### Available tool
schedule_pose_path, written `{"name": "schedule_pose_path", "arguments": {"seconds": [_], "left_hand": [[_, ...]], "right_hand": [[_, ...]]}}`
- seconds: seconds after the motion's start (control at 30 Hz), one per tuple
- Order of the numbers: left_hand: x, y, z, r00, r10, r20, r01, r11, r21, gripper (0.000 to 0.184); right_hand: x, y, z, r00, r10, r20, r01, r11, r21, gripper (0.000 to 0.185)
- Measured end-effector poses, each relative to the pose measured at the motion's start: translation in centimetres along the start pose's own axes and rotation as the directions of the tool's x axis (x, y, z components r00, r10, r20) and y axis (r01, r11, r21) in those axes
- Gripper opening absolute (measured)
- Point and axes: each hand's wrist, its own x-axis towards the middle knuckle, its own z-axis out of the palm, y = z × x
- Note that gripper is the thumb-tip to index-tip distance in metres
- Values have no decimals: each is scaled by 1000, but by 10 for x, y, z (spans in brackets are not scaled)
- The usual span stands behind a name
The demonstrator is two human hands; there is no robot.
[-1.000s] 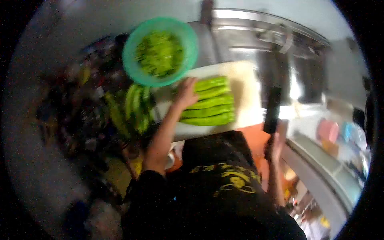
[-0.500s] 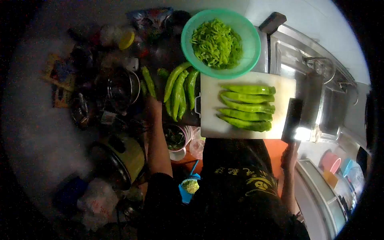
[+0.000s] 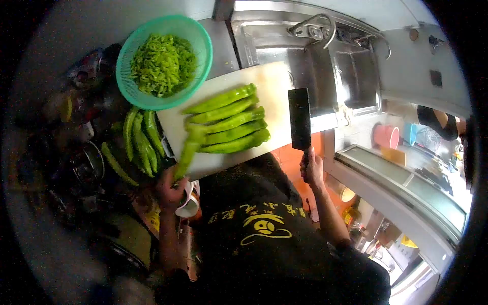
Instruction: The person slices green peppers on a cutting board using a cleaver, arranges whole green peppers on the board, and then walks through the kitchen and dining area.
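One green pepper (image 3: 187, 155) is pinched in the curled fingers of the left hand (image 3: 172, 189), its lower end hidden inside the grip and its upper end lying across the tips of other peppers; shade and blur keep the separate fingers from being told apart. That hand is by the near left corner of the white cutting board (image 3: 277, 84), with the forearm rising from the near side in shadow and a pale container (image 3: 189, 207) partly covered below it. The right hand (image 3: 313, 170) is wrapped closed around the handle of a cleaver (image 3: 300, 119), so that most of the handle is concealed; the forearm slants inward from a dark sleeve, and the broad dark blade points away from the body, just beside the board's right edge, its height hard to judge. Five peppers (image 3: 236, 131) lie in a row on the board, blunt ends toward the right edge, some tips hidden by the held one. A green basin (image 3: 206, 66) of cut green pieces (image 3: 163, 65) covers the far left corner, and more whole peppers (image 3: 145, 147) lie off the left edge on a dark surface. Past the far right corner is a steel sink (image 3: 277, 63); a pink bucket (image 3: 386, 136) stands farther right. Yellow print on the black apron (image 3: 218, 190) is hard to read, and the clutter at far left sinks into darkness.
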Motion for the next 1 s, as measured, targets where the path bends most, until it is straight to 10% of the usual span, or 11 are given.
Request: {"name": "schedule_pose_path", "arguments": {"seconds": [0.27,0.9,1.0], "left_hand": [[43,53,174,761,611,218,-642,662,386,34],[2,10,222,920,380,-92,-309,851,424,52],[19,32,145,852,336,-401,-169,902,396,46]], "right_hand": [[22,16,-48,1000,22,1,-22,999,25,50],[51,42,-71,993,-108,36,113,973,-202,54],[30,9,-50,997,-72,42,78,985,-156,55]]}}
